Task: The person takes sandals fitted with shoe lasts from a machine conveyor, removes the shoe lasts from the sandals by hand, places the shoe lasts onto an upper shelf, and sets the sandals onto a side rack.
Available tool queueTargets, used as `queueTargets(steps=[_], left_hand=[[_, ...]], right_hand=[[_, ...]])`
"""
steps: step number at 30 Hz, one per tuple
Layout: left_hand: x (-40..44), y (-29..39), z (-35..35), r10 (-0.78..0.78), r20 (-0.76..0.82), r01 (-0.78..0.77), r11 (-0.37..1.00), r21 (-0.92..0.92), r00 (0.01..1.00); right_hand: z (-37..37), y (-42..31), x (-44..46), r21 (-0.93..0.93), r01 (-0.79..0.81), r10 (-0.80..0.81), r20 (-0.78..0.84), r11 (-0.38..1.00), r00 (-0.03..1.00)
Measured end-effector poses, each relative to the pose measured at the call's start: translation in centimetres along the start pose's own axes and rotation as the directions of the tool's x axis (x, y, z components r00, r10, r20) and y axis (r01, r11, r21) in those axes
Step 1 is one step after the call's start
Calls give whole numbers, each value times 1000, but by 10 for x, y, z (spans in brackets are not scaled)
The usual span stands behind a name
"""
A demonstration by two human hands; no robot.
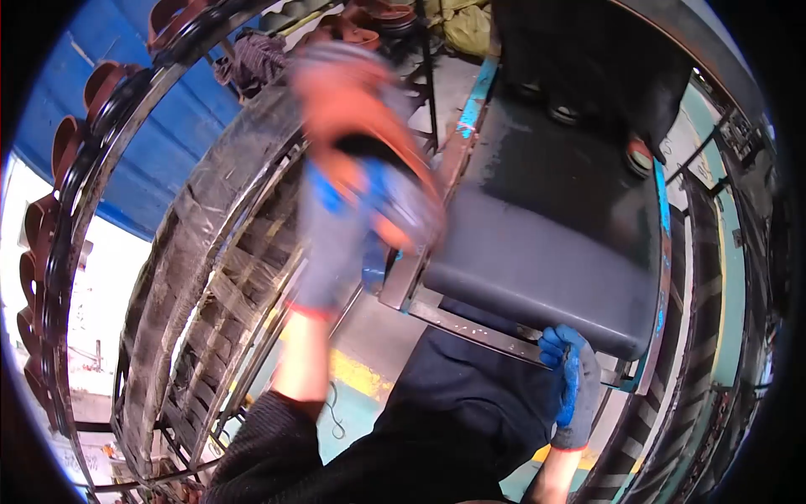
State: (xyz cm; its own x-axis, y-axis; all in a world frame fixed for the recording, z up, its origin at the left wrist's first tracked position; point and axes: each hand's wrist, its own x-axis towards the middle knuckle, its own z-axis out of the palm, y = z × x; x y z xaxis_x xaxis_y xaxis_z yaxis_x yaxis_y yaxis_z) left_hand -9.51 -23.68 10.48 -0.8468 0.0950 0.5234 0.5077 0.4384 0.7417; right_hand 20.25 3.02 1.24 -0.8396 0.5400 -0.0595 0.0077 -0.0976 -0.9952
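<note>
My left hand (344, 218), in a grey and blue glove, is raised left of the conveyor and blurred by motion. Its fingers are wrapped round an orange-brown shoe (361, 109), which is blurred too. My right hand (573, 378), gloved in blue and grey, is at the near edge of the black conveyor belt (546, 244), by the metal frame bar (478, 333). Its fingers are curled, and whatever may be inside them is hidden. Farther up the belt, at the right, lies a small reddish shoe-like item (640, 157).
On the left, a curved rack (105, 92) carries several brown pieces. Slatted conveyor tracks (227, 294) run below it, and another (672, 378) runs at the right. Brown shoes (353, 34) and yellow bags (468, 29) are at the back. Dark fabric hangs over the far belt.
</note>
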Motion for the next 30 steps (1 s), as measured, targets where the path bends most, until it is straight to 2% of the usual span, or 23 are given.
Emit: queueTargets(steps=[2, 3, 4, 5, 6, 7, 9, 11, 12, 14, 15, 16, 17, 18, 19, 20, 22, 25, 26, 27, 28, 29, 30], left_hand=[[95, -24, -51, -18, -24, 21, 993, 112, 1000], [139, -34, -67, -191, 56, 186, 980, 77, 980], [188, -67, -72, -190, 23, 172, 930, 326, 982], [244, -111, -84, -231, 321, -111, 629, 769, 918], [271, -169, -75, 21, 292, -153, 887, 436, 956], [284, -186, -65, 197, 199, -278, 759, 589, 960], [324, -237, -59, 154, 260, -282, 765, 579, 953], [329, -236, -62, -30, 252, -94, 879, 467, 967], [327, -232, -72, -95, 400, -68, 924, 376, 912], [233, -143, -50, 129, 300, -244, 889, 387, 945], [193, -93, -36, -110, 173, -1, 840, 543, 979], [165, -122, -29, 235, 129, -262, 730, 631, 963], [119, -77, -14, 172, 192, -240, 872, 426, 966], [77, -47, -10, 216, 260, -311, 854, 417, 941], [49, -36, -9, 149, 351, -235, 948, 216, 925], [24, -41, -10, 66, 415, -104, 992, 70, 907], [-22, -62, -20, 62, 517, 4, 992, -126, 854], [-60, -26, -40, -201, 649, 290, 957, -31, 734], [-72, -47, -37, 249, 527, -203, 969, -145, 813], [-80, -74, -41, -104, 643, 498, 730, -468, 758], [-82, -92, -40, -269, 832, 866, 17, -499, 485], [-100, -62, -19, -293, 742, 785, 48, -618, 602], [-124, -23, 1, -313, 638, 691, 88, -718, 703]], right_hand=[[-8, -8, 12, -24, -44, 44, 8, 999, 999], [-13, -10, 24, -62, -44, 46, 32, 997, 998], [-19, -16, 35, -96, -48, 52, 38, 994, 998], [-18, -30, 48, -159, 19, -3, 99, 987, 995], [-16, -49, 66, -232, 90, -55, 154, 969, 987], [-22, -51, 91, -299, 173, -107, 223, 938, 969], [-31, -31, 147, -445, 361, -259, 275, 819, 926], [-41, -5, 226, -631, 445, -447, 169, 635, 878], [-51, -2, 268, -733, 408, -527, 80, 544, 846], [-69, -37, 335, -932, -57, -460, -230, 359, 858], [-81, -42, 374, -911, -207, -440, -359, 356, 823], [-99, -42, 414, -868, -352, -428, -482, 350, 765], [-128, -40, 450, -802, -302, -279, -491, 516, 825], [-135, -36, 461, -839, -271, -314, -447, 471, 838], [-141, -32, 471, -873, -239, -347, -401, 424, 848], [-134, -19, 462, -844, -277, -443, -488, 458, 752], [-137, -17, 442, -852, -248, -371, -439, 461, 818], [-185, -59, 365, -913, 152, -226, 68, 379, 972], [-213, -71, 343, -850, 353, -238, 276, 390, 931], [-247, -66, 353, -933, 177, -226, 108, 313, 968], [-275, -63, 365, -975, -10, -241, -65, 224, 968], [-256, -85, 343, -905, -217, -344, -349, 367, 872], [-229, -96, 325, -791, -154, -201, -330, 592, 923]])
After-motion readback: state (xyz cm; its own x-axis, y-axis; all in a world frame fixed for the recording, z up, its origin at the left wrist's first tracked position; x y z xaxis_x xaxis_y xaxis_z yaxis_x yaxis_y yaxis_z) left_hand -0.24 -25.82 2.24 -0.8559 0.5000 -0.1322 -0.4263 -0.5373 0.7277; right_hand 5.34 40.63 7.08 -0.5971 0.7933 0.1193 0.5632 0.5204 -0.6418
